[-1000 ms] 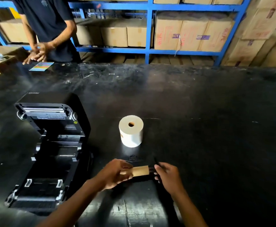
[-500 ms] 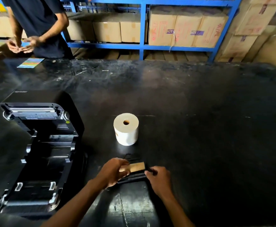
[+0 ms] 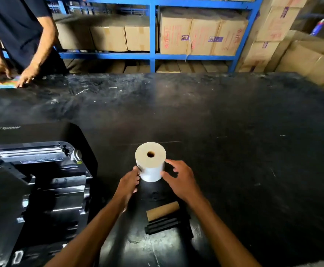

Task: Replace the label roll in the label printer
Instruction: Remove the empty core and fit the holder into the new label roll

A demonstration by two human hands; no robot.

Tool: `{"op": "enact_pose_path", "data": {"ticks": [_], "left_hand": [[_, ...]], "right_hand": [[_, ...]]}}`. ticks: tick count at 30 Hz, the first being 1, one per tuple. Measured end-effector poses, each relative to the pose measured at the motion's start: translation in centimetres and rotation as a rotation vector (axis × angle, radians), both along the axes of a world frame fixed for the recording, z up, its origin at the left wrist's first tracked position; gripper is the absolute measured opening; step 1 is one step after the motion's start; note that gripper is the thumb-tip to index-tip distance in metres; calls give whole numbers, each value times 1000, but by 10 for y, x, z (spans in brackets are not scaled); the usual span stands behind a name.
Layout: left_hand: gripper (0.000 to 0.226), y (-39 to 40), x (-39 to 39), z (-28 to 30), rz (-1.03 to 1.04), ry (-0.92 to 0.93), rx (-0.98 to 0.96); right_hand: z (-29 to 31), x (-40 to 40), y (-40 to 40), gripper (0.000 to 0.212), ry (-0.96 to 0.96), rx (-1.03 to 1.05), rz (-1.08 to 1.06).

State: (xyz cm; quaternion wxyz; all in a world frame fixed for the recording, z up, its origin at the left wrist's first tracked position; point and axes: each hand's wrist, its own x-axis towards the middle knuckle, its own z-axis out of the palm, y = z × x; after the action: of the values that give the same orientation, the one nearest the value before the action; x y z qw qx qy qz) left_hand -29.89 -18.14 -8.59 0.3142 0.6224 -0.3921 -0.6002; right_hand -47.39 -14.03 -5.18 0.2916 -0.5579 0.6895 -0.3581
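Observation:
A full white label roll (image 3: 150,166) stands on end in the middle of the black table (image 3: 234,151). My left hand (image 3: 128,185) touches its left side with fingers spread. My right hand (image 3: 180,180) reaches its right side, fingers apart, thumb against the roll. Nearer to me lie the empty brown cardboard core (image 3: 162,210) and a black spindle (image 3: 163,225), side by side on the table, free of both hands. The black label printer (image 3: 38,189) sits at the left with its lid swung open and its roll bay empty.
Another person in a dark shirt (image 3: 20,31) stands at the table's far left corner, hands on a coloured card (image 3: 5,84). Blue shelving (image 3: 153,54) with cardboard boxes runs behind the table. More boxes (image 3: 309,60) are stacked at the far right.
Both my hands let go of the cardboard core and spindle, which now lie on the table, and moved forward to either side of the white label roll. The camera shifted right.

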Motion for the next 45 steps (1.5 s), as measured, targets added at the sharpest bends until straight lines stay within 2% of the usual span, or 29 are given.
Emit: {"op": "enact_pose_path", "data": {"ticks": [4,6,10,13,17,18,20,23,25,28,31,33,35,38,42,45], "left_hand": [[66,-25,5,8,-40,93,122],[68,-28,7,9,-69,80,134],[62,-26,10,12,-83,61,145],[60,-22,11,19,-18,41,144],[64,-16,6,34,15,78,143],[66,-13,3,38,11,92,134],[75,-6,-7,48,-4,118,137],[84,13,-23,56,-86,184,243],[76,28,-32,58,-127,271,277],[55,48,-45,63,-40,399,254],[43,62,-53,67,23,399,180],[39,69,-56,70,45,348,88],[38,73,-58,75,66,284,-13],[36,78,-60,82,58,202,-120],[34,86,-58,85,47,118,-213],[47,94,-58,85,46,15,-237]], "right_hand": [[12,38,-42,69,284,154,146],[5,51,-49,70,364,218,121],[-5,60,-52,63,397,177,32],[3,43,-54,60,181,198,-43],[16,15,-34,29,-444,163,-248],[17,11,-24,26,-550,167,-259],[16,3,-5,24,-647,166,-265],[12,-7,21,23,-777,153,-286],[11,-9,36,23,-843,139,-291],[10,-14,56,26,-871,119,-276],[18,-23,69,25,-723,79,-229],[26,-34,72,21,-489,-10,-228],[34,-46,72,39,-180,-118,-215],[46,-53,71,40,125,-233,-44],[50,-50,75,32,135,-243,21],[52,-49,78,20,53,-294,-25]]}}
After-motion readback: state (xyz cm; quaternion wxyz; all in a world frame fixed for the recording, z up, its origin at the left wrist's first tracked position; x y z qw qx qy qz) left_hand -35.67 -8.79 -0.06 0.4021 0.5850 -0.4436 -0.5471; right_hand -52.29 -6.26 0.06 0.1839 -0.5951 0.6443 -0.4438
